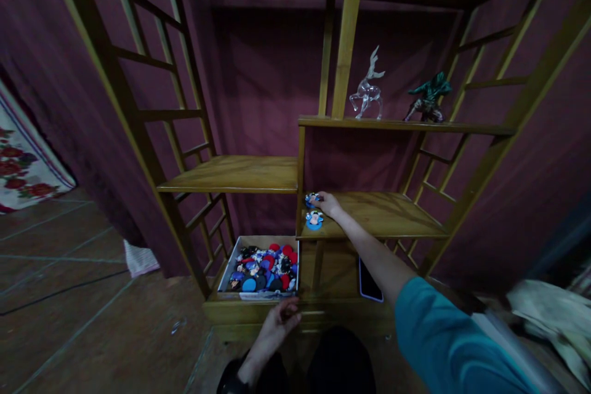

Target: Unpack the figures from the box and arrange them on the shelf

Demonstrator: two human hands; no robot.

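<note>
My right hand [330,203] reaches onto the lower right shelf, its fingers closed on a small blue-based figurine [312,199] at the shelf's left end. Just in front of it stands a second figurine [314,220], on a round light-blue base. Down by the front edge of the unit is my left hand [282,319], fingers loosely bent and thumb apart, with nothing visible in it. Near that hand sits an open cardboard box [223,283] full of small figurines [263,268] with red, blue and black round bases.
A wooden display shelf [231,180] unit stands against a maroon curtain [258,74]. Its upper right level bears a clear glass deer [368,95] and a dark green crouching figure [430,98]. A phone-like dark slab [369,280] leans at the bottom right. A cable [64,291] crosses the floor.
</note>
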